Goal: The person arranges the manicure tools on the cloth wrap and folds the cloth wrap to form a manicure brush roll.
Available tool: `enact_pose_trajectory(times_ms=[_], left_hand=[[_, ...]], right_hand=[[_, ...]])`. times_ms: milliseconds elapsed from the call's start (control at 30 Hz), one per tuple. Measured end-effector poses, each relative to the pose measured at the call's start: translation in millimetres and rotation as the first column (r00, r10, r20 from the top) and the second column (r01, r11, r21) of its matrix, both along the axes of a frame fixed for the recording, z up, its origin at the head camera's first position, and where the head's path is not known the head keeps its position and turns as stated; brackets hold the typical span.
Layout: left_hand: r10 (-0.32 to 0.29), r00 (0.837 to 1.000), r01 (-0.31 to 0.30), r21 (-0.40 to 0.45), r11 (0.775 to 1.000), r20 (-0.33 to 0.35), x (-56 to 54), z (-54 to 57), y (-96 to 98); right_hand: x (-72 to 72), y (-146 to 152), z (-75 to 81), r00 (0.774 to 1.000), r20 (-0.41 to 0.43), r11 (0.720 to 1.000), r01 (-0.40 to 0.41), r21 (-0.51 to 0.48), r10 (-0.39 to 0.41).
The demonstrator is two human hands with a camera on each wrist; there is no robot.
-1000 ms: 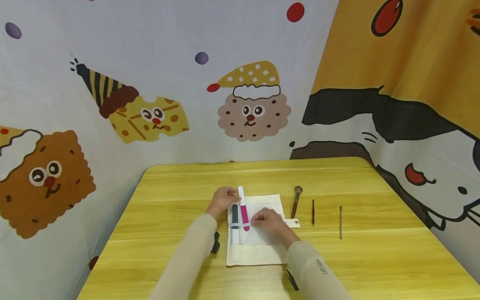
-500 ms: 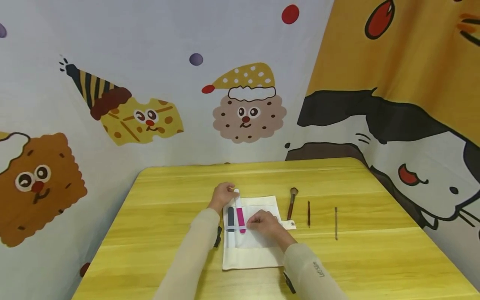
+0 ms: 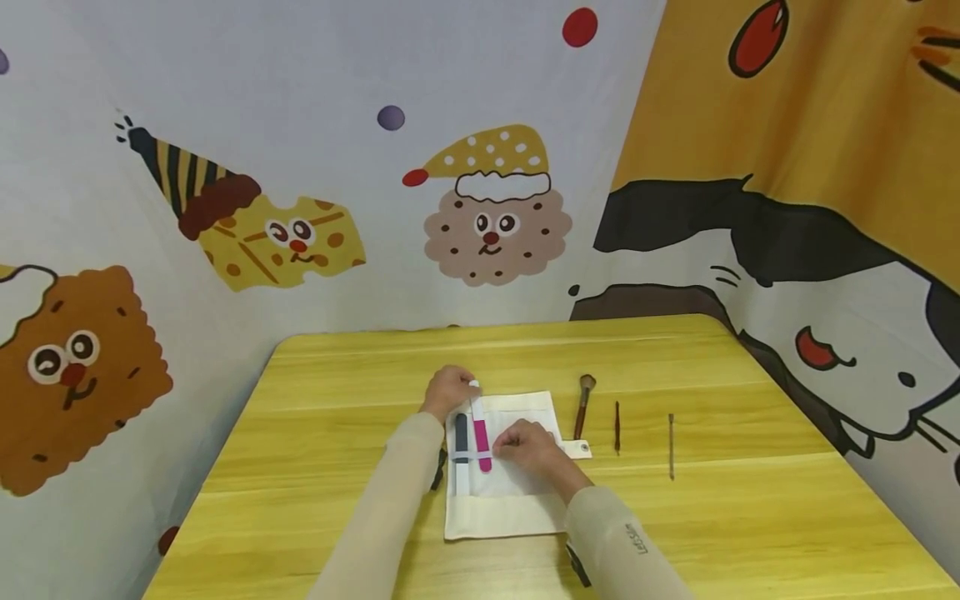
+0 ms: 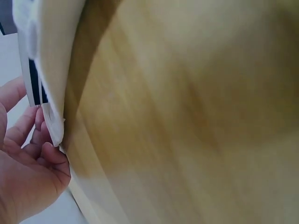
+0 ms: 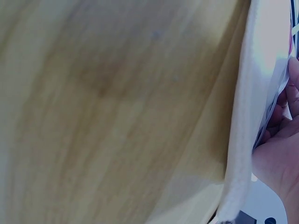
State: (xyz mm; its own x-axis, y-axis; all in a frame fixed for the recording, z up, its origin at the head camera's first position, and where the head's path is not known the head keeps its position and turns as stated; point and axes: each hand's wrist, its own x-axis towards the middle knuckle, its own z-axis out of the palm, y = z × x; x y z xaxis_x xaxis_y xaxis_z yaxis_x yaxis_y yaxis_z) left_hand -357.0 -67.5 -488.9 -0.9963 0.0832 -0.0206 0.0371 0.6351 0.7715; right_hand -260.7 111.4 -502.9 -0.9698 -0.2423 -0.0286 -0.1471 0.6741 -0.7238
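An off-white fabric pouch (image 3: 506,517) lies unfolded on the table in the head view. Between thumb and fingers, my left hand (image 3: 447,390) pinches the white upper end of a slim pink-and-white stick (image 3: 481,433). The stick's pink rounded end passes under a pale strap (image 3: 463,456) across the pouch. My right hand (image 3: 528,446) has its fingertips pinched at the strap's right side, just beside the stick. To the left, a similar dark grey-and-white stick (image 3: 462,437) sits under the same strap. In the right wrist view, the fabric edge (image 5: 237,116) hides part of the right fingers.
Right of the pouch lie a brown-handled brush (image 3: 582,404), a thin dark red tool (image 3: 617,427) and a slender grey-brown tool (image 3: 671,446). A snap tab (image 3: 577,449) sticks out from the pouch's right side. A printed curtain (image 3: 300,150) hangs behind the wooden table (image 3: 322,400).
The pink-and-white stick has slid toward the person, so more of its pink end shows below the strap. My left hand moved with it; my right hand stays at the strap.
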Motion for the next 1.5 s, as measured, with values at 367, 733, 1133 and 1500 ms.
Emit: enact_pose_trajectory(times_ms=[367, 733, 1133, 1500], left_hand=[[-0.063, 0.997, 0.058, 0.121, 0.991, 0.034, 8.6, 1.1, -1.8], [-0.100, 0.993, 0.087, 0.189, 0.978, 0.060, 20.6, 0.1, -6.4], [-0.192, 0.978, 0.181, 0.126, 0.975, 0.082, 32.0, -0.8, -17.9], [-0.231, 0.973, 0.231, 0.032, 0.973, 0.008, 43.8, 8.8, -19.1]], right_hand=[[-1.2, 2, -1.6, 1.000, -0.004, 1.000, -0.009, 0.003, 0.009], [1.4, 1, 2.8, 0.999, 0.042, 1.000, 0.029, 0.008, -0.030], [1.8, 0, 3.3, 0.999, 0.027, 1.000, 0.018, -0.006, -0.017], [2.8, -2, 4.3, 0.998, 0.063, 0.999, 0.032, -0.021, -0.031]])
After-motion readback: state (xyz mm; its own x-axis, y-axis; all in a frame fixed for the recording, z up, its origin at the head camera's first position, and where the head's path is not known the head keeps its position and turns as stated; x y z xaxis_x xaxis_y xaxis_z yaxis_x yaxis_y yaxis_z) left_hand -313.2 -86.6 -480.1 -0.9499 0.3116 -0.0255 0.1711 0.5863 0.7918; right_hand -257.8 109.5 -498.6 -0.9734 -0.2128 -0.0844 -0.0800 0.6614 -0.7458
